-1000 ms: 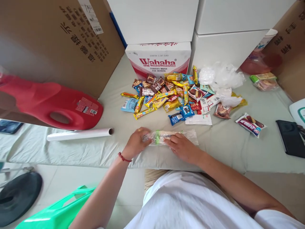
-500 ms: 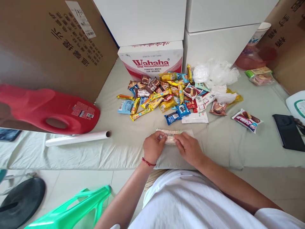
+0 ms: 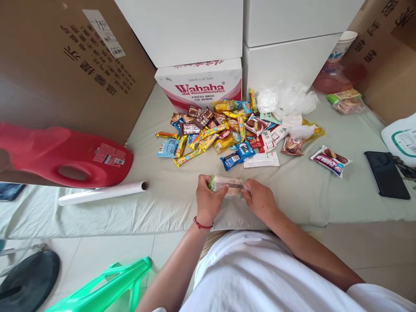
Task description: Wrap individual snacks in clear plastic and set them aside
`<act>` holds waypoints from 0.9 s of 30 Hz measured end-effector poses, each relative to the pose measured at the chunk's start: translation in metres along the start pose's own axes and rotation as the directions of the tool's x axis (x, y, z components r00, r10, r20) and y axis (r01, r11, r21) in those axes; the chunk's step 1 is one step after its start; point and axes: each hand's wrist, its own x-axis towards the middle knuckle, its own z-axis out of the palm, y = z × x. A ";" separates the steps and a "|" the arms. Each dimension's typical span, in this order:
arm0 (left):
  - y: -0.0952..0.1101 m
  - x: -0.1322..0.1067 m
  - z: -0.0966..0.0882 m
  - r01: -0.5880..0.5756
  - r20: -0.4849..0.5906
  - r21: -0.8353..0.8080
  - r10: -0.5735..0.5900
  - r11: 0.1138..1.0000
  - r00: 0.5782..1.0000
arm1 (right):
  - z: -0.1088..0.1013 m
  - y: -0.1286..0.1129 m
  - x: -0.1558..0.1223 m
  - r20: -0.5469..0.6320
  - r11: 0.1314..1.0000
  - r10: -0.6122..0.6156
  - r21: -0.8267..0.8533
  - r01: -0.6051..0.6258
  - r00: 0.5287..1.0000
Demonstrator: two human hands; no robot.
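Note:
Between my hands is a clear-wrapped snack pack (image 3: 232, 183) with pale, wafer-like contents, a dark stripe and a green end. My left hand (image 3: 208, 197) grips its left part, thumb across the front. My right hand (image 3: 260, 197) pinches the clear wrapper at the right end. Just behind lies a heap of wrapped snacks (image 3: 208, 134). A white packet (image 3: 261, 160) and a blue packet (image 3: 232, 160) lie nearest to my hands.
Behind the heap stands a Wahaha carton (image 3: 203, 86). Crumpled clear plastic bags (image 3: 286, 102) lie to its right. A red jug (image 3: 65, 156) and a white roll (image 3: 104, 193) are at left; a single purple snack packet (image 3: 330, 161) and a black phone (image 3: 386, 175) at right.
My left hand has moved to the left end of the snack pack, uncovering more of its front. My right hand now pinches its right end. The view has shifted slightly.

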 end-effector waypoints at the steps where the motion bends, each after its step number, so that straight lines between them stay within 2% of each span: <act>1: 0.004 -0.005 0.002 -0.088 -0.038 -0.004 0.088 0.996 0.995 | 0.002 0.001 -0.001 0.034 0.988 0.000 0.153 -0.005 0.999; 2: 0.008 -0.011 0.005 -0.195 -0.071 0.030 0.197 0.980 0.978 | 0.005 0.003 -0.001 0.065 0.945 -0.002 0.328 -0.019 0.998; 3: 0.010 -0.017 0.009 -0.315 -0.078 0.085 0.321 0.945 0.944 | 0.007 0.004 -0.001 0.089 0.862 -0.003 0.506 -0.042 0.996; 5: 0.011 -0.028 0.020 -0.546 0.019 0.187 0.552 0.817 0.833 | 0.011 0.006 -0.001 0.144 0.607 0.005 0.786 -0.117 0.990; 6: 0.010 -0.033 0.025 -0.639 0.094 0.218 0.636 0.738 0.766 | 0.012 0.007 0.000 0.177 0.475 0.013 0.865 -0.162 0.984; 8: 0.006 -0.041 0.035 -0.754 0.207 0.252 0.727 0.607 0.655 | 0.011 0.010 0.001 0.244 0.283 0.027 0.928 -0.242 0.969; 9: 0.003 -0.043 0.039 -0.782 0.240 0.263 0.747 0.565 0.620 | 0.010 0.011 0.001 0.277 0.221 0.031 0.935 -0.277 0.960; 12: -0.002 -0.047 0.042 -0.817 0.308 0.266 0.758 0.512 0.575 | 0.002 0.015 0.001 0.361 0.095 0.013 0.928 -0.361 0.932; 14: -0.003 -0.046 0.038 -0.808 0.337 0.216 0.734 0.549 0.589 | -0.002 0.015 0.000 0.395 0.076 -0.016 0.917 -0.393 0.919; 17: 0.001 -0.041 0.022 -0.742 0.377 0.010 0.685 0.671 0.624 | -0.005 0.012 -0.001 0.391 0.101 -0.056 0.918 -0.385 0.919; 20: 0.006 -0.033 0.003 -0.644 0.476 -0.216 0.655 0.734 0.587 | -0.003 0.013 0.000 0.354 0.137 -0.128 0.931 -0.337 0.926; 24: 0.006 -0.022 -0.011 -0.461 0.584 -0.375 0.591 0.804 0.556 | -0.004 0.020 0.003 0.375 0.244 -0.223 0.915 -0.321 0.900; 25: 0.003 -0.020 -0.013 -0.407 0.596 -0.408 0.576 0.818 0.560 | -0.008 0.022 0.003 0.378 0.279 -0.222 0.908 -0.313 0.899; 26: 0.000 -0.018 -0.016 -0.359 0.595 -0.423 0.554 0.832 0.582 | -0.016 0.025 0.003 0.371 0.315 -0.207 0.901 -0.297 0.905; 27: -0.006 -0.016 -0.019 -0.328 0.573 -0.417 0.525 0.848 0.629 | -0.027 0.030 0.003 0.345 0.349 -0.176 0.898 -0.269 0.922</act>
